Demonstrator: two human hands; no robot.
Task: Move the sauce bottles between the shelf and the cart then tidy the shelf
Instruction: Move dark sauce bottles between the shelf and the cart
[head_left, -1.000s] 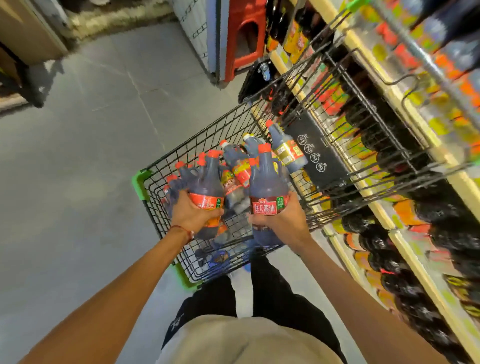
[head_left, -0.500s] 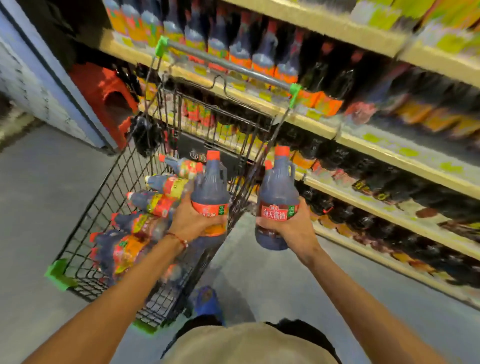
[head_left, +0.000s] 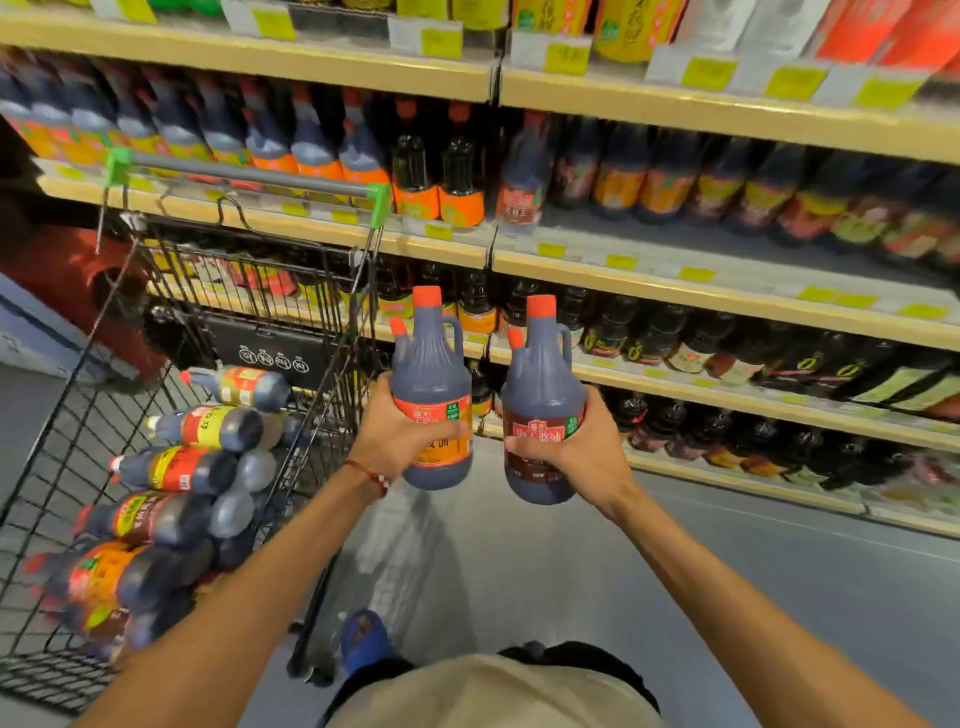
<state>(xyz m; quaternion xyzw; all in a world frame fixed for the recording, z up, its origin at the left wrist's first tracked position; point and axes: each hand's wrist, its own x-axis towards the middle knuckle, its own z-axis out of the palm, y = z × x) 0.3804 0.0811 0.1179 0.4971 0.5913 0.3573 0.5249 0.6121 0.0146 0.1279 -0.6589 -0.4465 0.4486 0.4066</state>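
Note:
My left hand grips a dark sauce jug with an orange label and red cap, held upright in front of the shelf. Beside it, my right hand grips a second dark jug with a red label, also upright. Both jugs hang in the air just right of the wire cart. Several sauce bottles lie on their sides in the cart at the left. The shelf ahead holds rows of dark bottles on several levels.
The cart's grey handle with green ends stands against the shelf at the upper left. A red stool sits behind the cart. Grey floor spreads below my arms, and my blue shoe shows near the cart's wheel.
Both hands carried their jugs out of the cart and rightward toward the shelf. My view turned from the cart to face the shelf straight on.

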